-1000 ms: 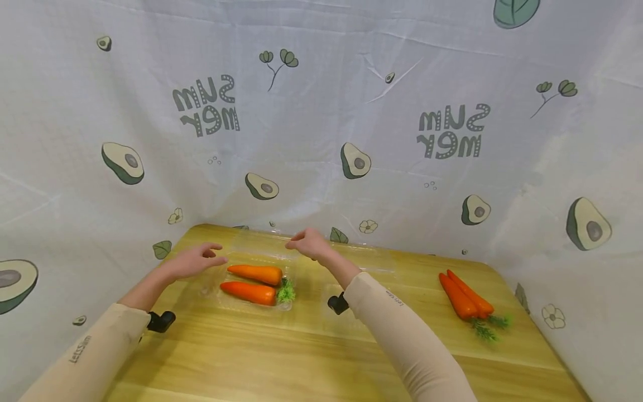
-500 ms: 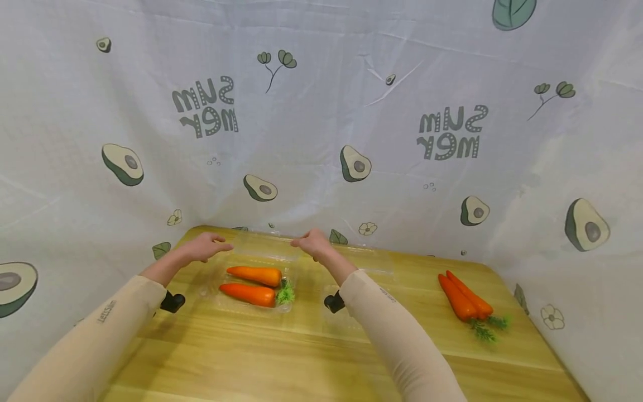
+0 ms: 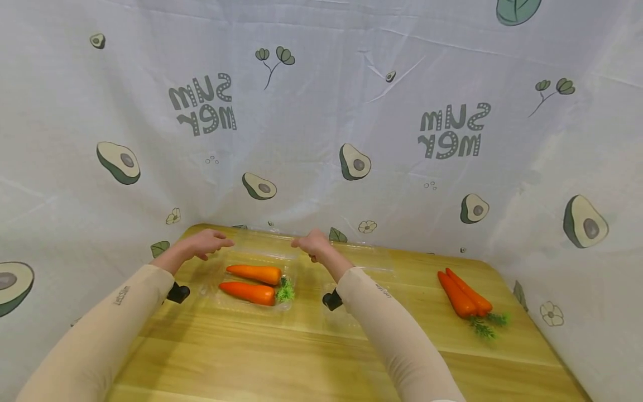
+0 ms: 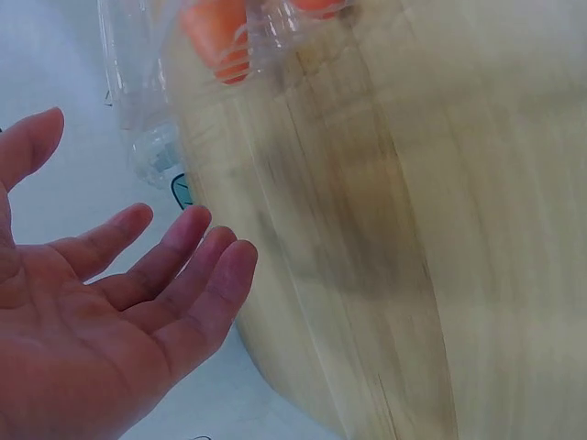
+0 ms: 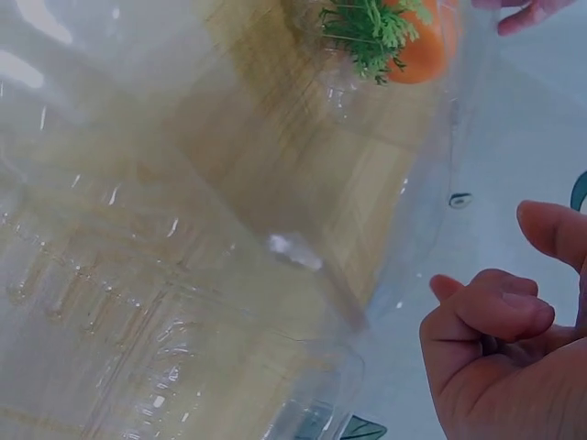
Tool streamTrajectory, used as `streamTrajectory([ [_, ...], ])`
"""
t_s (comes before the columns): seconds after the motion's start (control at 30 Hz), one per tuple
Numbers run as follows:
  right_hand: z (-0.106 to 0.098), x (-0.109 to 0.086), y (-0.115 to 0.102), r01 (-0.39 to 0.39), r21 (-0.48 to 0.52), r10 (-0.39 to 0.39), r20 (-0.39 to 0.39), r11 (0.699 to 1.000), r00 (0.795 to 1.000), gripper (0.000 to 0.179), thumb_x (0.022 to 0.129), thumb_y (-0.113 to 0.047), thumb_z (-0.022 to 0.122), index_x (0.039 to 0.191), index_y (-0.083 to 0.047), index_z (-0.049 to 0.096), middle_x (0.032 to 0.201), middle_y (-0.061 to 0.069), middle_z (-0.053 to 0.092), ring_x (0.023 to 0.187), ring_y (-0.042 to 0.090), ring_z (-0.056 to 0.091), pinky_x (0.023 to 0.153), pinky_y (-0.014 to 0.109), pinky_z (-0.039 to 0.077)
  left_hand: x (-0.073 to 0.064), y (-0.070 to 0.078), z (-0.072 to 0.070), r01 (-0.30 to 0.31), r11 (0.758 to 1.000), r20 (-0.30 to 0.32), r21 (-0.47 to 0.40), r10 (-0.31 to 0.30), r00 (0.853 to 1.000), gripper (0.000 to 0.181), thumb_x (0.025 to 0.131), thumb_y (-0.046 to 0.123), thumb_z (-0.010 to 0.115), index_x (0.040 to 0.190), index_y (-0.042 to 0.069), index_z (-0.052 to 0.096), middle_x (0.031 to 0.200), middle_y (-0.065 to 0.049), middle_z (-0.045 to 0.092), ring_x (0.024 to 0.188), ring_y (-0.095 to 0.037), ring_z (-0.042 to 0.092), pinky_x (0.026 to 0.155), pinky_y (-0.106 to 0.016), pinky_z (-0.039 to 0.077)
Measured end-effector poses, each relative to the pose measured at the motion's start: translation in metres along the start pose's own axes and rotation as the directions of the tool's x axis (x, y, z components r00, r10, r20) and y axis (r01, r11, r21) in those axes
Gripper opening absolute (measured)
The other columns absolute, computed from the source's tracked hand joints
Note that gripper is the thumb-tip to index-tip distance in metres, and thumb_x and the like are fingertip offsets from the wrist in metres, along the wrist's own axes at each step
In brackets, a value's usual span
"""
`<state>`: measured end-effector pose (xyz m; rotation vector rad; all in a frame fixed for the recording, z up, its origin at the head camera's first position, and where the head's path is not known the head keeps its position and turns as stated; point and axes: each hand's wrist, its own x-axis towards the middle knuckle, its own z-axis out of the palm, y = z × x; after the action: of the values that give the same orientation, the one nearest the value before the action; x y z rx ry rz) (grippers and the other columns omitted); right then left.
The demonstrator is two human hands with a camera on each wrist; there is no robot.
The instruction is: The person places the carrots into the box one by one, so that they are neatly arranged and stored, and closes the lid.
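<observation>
Flanking the tipped-back lid [image 3: 266, 244] of a clear plastic box [image 3: 283, 306] on the left half of the table [image 3: 226, 357], two hands reach forward, forearms angled inward. The left hand [image 3: 207, 243] hovers by the lid's left side, its fingers spread apart and loosely bent; the right hand [image 3: 313, 244] is near the lid's right side, its fingers loosely curled around air (the right wrist view shows them apart from the plastic). Inside the box lie two carrots: a far carrot [image 3: 254, 273] and a near carrot [image 3: 248, 293], side by side. Their long axes run roughly left to right, tips pointing left, with the greens [image 3: 285, 291] at the right end. A second clear box [image 3: 346, 324], with its own lid [image 3: 372, 258] behind, sits to the right, partly hidden by the right forearm. Farther right, well apart from both boxes, are two more carrots [image 3: 457, 296], tips pointing away from the person and slightly left, greens toward the near right. Behind the table hangs one pale curtain [image 3: 301, 111] printed with avocados, leaves and flowers.
</observation>
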<state>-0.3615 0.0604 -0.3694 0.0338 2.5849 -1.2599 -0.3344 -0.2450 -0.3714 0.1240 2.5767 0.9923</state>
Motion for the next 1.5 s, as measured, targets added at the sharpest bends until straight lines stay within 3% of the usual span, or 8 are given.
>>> streamTrajectory([
  [0.23, 0.000, -0.001, 0.003, -0.002, 0.015, 0.002, 0.000, 1.000, 1.000, 0.039, 0.092, -0.022, 0.071, 0.068, -0.016, 0.041, 0.053, -0.006, 0.021, 0.043, 0.009, 0.018, 0.050, 0.030, 0.027, 0.006, -0.003, 0.001, 0.011, 1.000, 0.035, 0.018, -0.012, 0.999, 0.072, 0.106, 0.041, 0.049, 0.152, -0.011, 0.031, 0.149, -0.036, 0.040, 0.134, -0.053, 0.044, 0.099, -0.056, 0.050],
  [0.4, 0.002, 0.002, 0.003, -0.014, 0.038, 0.014, -0.002, 0.999, 1.000, 0.041, 0.091, -0.019, 0.072, 0.064, -0.015, 0.041, 0.052, -0.007, 0.022, 0.041, 0.009, 0.019, 0.047, 0.028, 0.027, 0.012, -0.005, 0.000, 0.022, 1.000, 0.041, 0.017, -0.023, 0.999, 0.072, 0.105, 0.041, 0.049, 0.152, -0.010, 0.030, 0.147, -0.036, 0.042, 0.133, -0.052, 0.045, 0.097, -0.054, 0.051],
  [0.87, 0.008, 0.004, 0.004, -0.010, -0.024, 0.011, 0.045, 1.000, 0.999, 0.051, 0.093, -0.017, 0.070, 0.054, -0.019, 0.037, 0.048, -0.006, 0.023, 0.041, 0.009, 0.018, 0.044, 0.026, 0.025, 0.016, -0.008, 0.003, 0.026, 1.000, 0.051, 0.010, -0.027, 0.998, 0.069, 0.105, 0.035, 0.052, 0.152, -0.010, 0.031, 0.138, -0.031, 0.050, 0.124, -0.044, 0.053, 0.094, -0.052, 0.053],
  [1.17, 0.009, 0.003, 0.003, -0.007, 0.002, 0.007, 0.074, 1.000, 0.997, 0.045, 0.094, -0.014, 0.068, 0.058, -0.017, 0.042, 0.049, -0.006, 0.023, 0.043, 0.009, 0.016, 0.045, 0.026, 0.022, 0.014, -0.005, 0.003, 0.016, 1.000, 0.069, -0.020, -0.015, 0.998, 0.064, 0.106, 0.031, 0.050, 0.152, -0.009, 0.032, 0.138, -0.031, 0.050, 0.127, -0.046, 0.050, 0.096, -0.054, 0.051],
  [1.3, 0.009, 0.003, 0.004, -0.009, 0.009, 0.008, 0.088, 1.000, 0.996, 0.029, 0.095, -0.013, 0.067, 0.069, -0.008, 0.055, 0.049, -0.006, 0.023, 0.043, 0.009, 0.015, 0.045, 0.026, 0.022, 0.015, -0.007, 0.003, 0.014, 0.999, 0.070, -0.032, -0.012, 0.997, 0.064, 0.106, 0.031, 0.050, 0.153, -0.009, 0.030, 0.143, -0.033, 0.047, 0.128, -0.048, 0.049, 0.095, -0.053, 0.051],
  [1.4, 0.008, 0.003, 0.004, -0.011, 0.012, 0.010, 0.091, 1.000, 0.996, 0.024, 0.095, -0.013, 0.066, 0.074, -0.005, 0.057, 0.049, -0.006, 0.023, 0.043, 0.009, 0.016, 0.045, 0.025, 0.022, 0.016, -0.008, 0.004, 0.016, 0.999, 0.062, -0.047, -0.013, 0.998, 0.063, 0.106, 0.030, 0.050, 0.153, -0.008, 0.031, 0.131, -0.028, 0.054, 0.116, -0.039, 0.054, 0.089, -0.047, 0.052],
  [1.5, 0.008, 0.003, 0.004, -0.008, 0.006, 0.007, 0.086, 1.000, 0.996, 0.034, 0.095, -0.014, 0.066, 0.066, -0.010, 0.050, 0.049, -0.006, 0.024, 0.043, 0.009, 0.016, 0.045, 0.025, 0.023, 0.018, -0.008, 0.005, 0.011, 0.998, 0.050, -0.056, -0.008, 0.999, 0.063, 0.106, 0.029, 0.051, 0.152, -0.009, 0.033, 0.108, -0.016, 0.058, 0.098, -0.027, 0.054, 0.080, -0.040, 0.051],
])
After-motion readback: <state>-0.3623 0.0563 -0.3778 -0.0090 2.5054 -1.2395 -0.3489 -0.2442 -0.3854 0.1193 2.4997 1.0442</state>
